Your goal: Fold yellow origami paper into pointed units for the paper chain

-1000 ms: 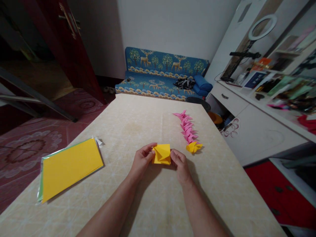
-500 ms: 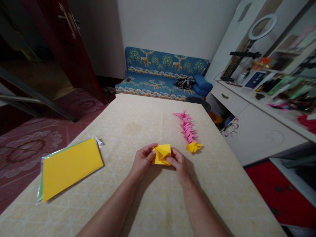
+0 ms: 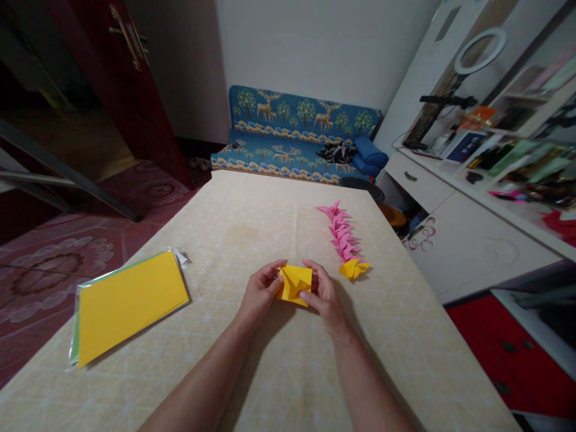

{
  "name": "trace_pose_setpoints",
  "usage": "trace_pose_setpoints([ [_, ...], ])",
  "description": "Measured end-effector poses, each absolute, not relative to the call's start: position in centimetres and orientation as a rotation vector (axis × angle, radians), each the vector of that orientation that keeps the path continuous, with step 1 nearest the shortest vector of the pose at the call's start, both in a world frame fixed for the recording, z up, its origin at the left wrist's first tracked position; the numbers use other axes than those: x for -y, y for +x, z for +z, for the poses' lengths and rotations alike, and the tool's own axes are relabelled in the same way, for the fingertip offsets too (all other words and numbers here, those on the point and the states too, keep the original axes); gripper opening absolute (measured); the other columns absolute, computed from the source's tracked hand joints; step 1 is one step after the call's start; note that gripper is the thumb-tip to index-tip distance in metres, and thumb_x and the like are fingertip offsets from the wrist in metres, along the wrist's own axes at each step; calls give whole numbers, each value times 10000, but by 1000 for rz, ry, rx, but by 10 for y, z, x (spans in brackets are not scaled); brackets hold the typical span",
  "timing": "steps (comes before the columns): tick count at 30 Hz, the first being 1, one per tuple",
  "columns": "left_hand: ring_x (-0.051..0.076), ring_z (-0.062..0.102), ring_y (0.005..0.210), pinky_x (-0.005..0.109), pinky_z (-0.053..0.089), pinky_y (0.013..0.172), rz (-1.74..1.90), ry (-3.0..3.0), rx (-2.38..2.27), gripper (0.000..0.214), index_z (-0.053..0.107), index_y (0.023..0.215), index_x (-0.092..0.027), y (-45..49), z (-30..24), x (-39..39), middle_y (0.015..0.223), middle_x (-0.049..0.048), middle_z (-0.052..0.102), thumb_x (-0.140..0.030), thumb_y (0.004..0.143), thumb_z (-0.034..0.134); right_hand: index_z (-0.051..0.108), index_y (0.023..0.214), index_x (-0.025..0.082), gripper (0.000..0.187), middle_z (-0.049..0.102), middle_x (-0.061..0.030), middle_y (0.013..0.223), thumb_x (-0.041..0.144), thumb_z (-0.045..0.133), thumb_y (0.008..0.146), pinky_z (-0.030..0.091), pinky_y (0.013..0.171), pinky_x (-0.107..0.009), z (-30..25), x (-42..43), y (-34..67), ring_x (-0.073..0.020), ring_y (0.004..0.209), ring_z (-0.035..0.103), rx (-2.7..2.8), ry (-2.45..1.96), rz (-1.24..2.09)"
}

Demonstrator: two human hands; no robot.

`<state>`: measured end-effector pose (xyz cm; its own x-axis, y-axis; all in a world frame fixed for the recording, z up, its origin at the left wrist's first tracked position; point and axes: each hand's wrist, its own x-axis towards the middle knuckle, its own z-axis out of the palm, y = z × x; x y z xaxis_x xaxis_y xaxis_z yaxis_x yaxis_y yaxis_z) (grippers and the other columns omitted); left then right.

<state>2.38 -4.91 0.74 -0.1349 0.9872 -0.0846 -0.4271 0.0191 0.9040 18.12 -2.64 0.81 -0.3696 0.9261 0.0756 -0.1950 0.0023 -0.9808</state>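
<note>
A small folded yellow paper piece (image 3: 294,283) is held between both hands just above the beige table (image 3: 270,216). My left hand (image 3: 260,292) pinches its left edge with thumb and fingers. My right hand (image 3: 323,292) grips its right side, fingers curled over the top. To the right lies a chain of pink folded paper units (image 3: 341,233) ending in a yellow unit (image 3: 354,269).
A plastic sleeve of yellow paper sheets (image 3: 128,303) lies at the table's left. White cabinets (image 3: 454,234) with cluttered shelves and a ring light (image 3: 479,51) stand on the right. A blue patterned sofa (image 3: 301,135) is beyond the table's far edge.
My right hand has closed further over the yellow piece, its fingers now reaching across the top, and the paper has been folded smaller. The left hand stays in place.
</note>
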Motion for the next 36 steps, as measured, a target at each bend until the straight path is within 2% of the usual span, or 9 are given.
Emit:
trace_pose_setpoints([
  [10, 176, 626, 770, 264, 467, 695, 1444, 788, -1024, 474, 626, 1084, -138, 25, 8, 49, 895, 92, 685, -299, 652, 736, 441, 1231, 226, 665, 572, -47, 1132, 71, 582, 599, 475, 816, -285, 10, 28, 177, -205, 993, 572, 1329, -853, 1534],
  [14, 165, 623, 758, 259, 467, 697, 1408, 862, -988, 499, 591, 1139, -142, 26, 6, 50, 868, 76, 674, -277, 674, 714, 463, 1215, 227, 677, 547, -57, 1179, 68, 603, 572, 476, 827, -292, 7, 28, 175, -222, 1021, 561, 1335, -917, 1465],
  [20, 163, 621, 727, 252, 464, 672, 1388, 890, -1012, 541, 551, 1184, -131, 26, 7, 50, 803, 56, 661, -261, 679, 696, 458, 1255, 248, 667, 508, -78, 1250, 112, 627, 624, 472, 859, -338, 8, 28, 175, -232, 1043, 540, 1468, -998, 1158],
  [24, 151, 608, 691, 243, 454, 638, 1389, 888, -1057, 508, 568, 1156, -119, 25, 8, 50, 788, 59, 658, -262, 683, 686, 582, 1140, 242, 510, 496, -61, 1259, 104, 614, 649, 389, 982, -348, 11, 27, 176, -240, 1181, 446, 1556, -939, 969],
  [28, 125, 575, 625, 219, 426, 589, 1398, 916, -1063, 452, 601, 1112, -123, 25, 8, 50, 722, 34, 639, -254, 687, 682, 597, 1102, 209, 364, 537, -81, 1186, 210, 623, 739, 409, 955, -340, 8, 25, 175, -236, 1113, 507, 1500, -891, 1053],
  [33, 137, 587, 646, 232, 433, 609, 1397, 888, -1022, 451, 609, 1101, -133, 25, 6, 49, 772, 52, 662, -259, 675, 686, 583, 1112, 194, 351, 576, -74, 1153, 330, 592, 788, 442, 892, -318, 10, 28, 176, -237, 1059, 538, 1436, -909, 1190],
  [36, 136, 589, 641, 235, 434, 611, 1403, 861, -1028, 471, 596, 1118, -135, 25, 5, 49, 770, 48, 659, -226, 664, 681, 585, 1088, 201, 335, 625, -46, 1050, 380, 563, 807, 461, 829, -295, 12, 31, 177, -221, 964, 576, 1411, -916, 1299],
])
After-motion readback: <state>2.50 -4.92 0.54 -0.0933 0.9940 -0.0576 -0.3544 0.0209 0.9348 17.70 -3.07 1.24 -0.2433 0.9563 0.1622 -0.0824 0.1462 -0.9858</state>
